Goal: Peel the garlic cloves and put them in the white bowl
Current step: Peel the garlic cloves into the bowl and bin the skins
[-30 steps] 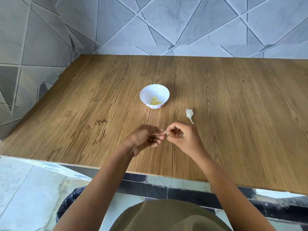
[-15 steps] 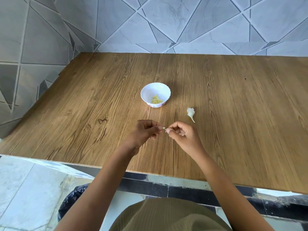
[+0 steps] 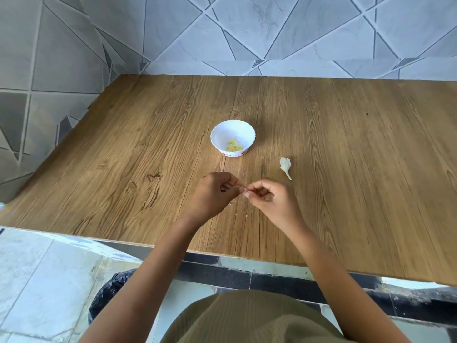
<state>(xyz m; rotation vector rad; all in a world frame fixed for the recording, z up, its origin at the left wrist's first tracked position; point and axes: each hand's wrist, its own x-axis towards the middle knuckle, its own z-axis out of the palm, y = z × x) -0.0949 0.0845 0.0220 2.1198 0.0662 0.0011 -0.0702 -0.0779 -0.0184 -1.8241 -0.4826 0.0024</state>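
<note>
Peeling step: left hand [image 3: 212, 194] and right hand [image 3: 269, 199] both pinch a barely visible garlic clove [image 3: 244, 191], on the near side of the white bowl [image 3: 215, 137]. Next, likely strip the skin and drop the clove in.

one bowl [image 3: 220, 137], one garlic husk [image 3: 285, 165], two hands [image 3: 213, 193] [image 3: 273, 203]

Left hand [image 3: 214, 194], right hand [image 3: 270, 203] pinch a tiny piece [image 3: 243, 191] near white bowl [image 3: 218, 138]

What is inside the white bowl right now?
The white bowl holds a small heap of pale yellow peeled garlic on its bottom. Its near inner wall is hidden behind the rim, so anything tucked there cannot be seen.
</note>
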